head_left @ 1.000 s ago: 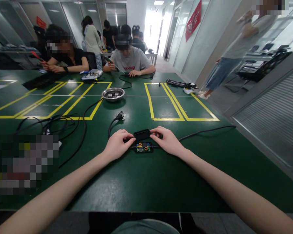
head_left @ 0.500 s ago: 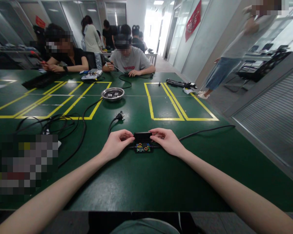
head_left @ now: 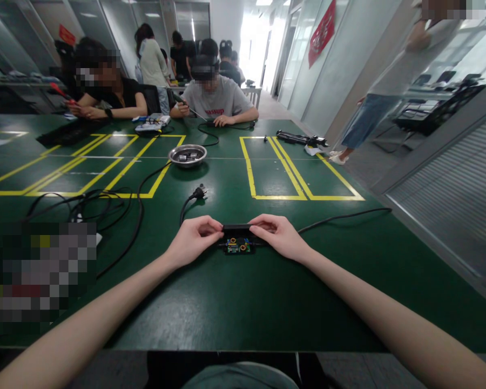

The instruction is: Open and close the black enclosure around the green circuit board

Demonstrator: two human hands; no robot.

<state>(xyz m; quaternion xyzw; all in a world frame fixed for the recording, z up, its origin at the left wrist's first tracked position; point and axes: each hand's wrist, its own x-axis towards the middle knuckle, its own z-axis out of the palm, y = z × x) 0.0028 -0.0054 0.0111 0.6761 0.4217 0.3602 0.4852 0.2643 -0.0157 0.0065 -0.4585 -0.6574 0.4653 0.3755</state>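
Observation:
A black plastic cover is held by its two ends just behind an opened power adapter. My left hand pinches the cover's left end between thumb and fingers. At the other end, my right hand grips it the same way. Inside the adapter's lower shell a circuit board shows two copper-coloured ring coils and green and blue parts. Cords leave the shell on both sides, partly hidden by my hands. Whether the cover touches the shell, I cannot tell.
A black plug on a cord lies behind my left hand. A metal bowl holds small metal parts. Coiled black cables lie at left, a folded tripod at back right. A co-worker sits across the green table.
The cover has tilted and sits slightly lower, so its edge now faces me more. Both hands keep their hold on it with little movement.

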